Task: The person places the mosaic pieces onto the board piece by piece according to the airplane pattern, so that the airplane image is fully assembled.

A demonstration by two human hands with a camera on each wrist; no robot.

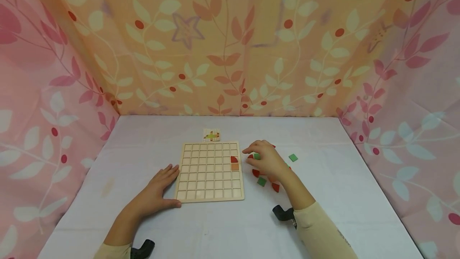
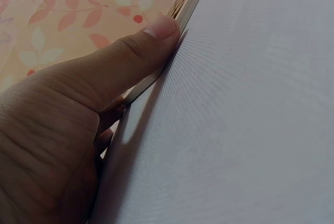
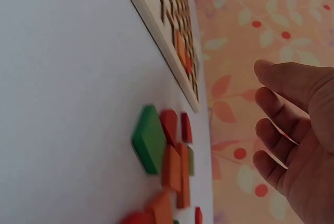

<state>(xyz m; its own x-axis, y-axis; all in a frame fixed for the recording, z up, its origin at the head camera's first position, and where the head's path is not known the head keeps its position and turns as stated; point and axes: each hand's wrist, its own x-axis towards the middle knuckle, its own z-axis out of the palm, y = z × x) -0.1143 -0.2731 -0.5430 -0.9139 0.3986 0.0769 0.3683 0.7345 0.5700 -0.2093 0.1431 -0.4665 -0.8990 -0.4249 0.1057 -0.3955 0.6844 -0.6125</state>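
Observation:
A pale wooden grid board (image 1: 201, 177) lies flat on the table. Near its right edge sit a red quarter-round piece (image 1: 234, 159) and, just below, an orange square piece (image 1: 234, 167). My left hand (image 1: 156, 191) rests along the board's left side, fingers extended; in the left wrist view its thumb (image 2: 163, 27) touches the board's edge. To the right of the board, my right hand (image 1: 267, 161) hovers above loose pieces and partly hides them. The right wrist view shows its fingers loosely bent, holding nothing, with a green piece (image 3: 150, 139) and several red and orange ones lying below.
A small picture card (image 1: 211, 135) lies just behind the board. One green square piece (image 1: 293, 157) is apart from the others, farther right. Patterned cloth (image 1: 230, 51) stands round the back and sides of the white table (image 1: 212, 231).

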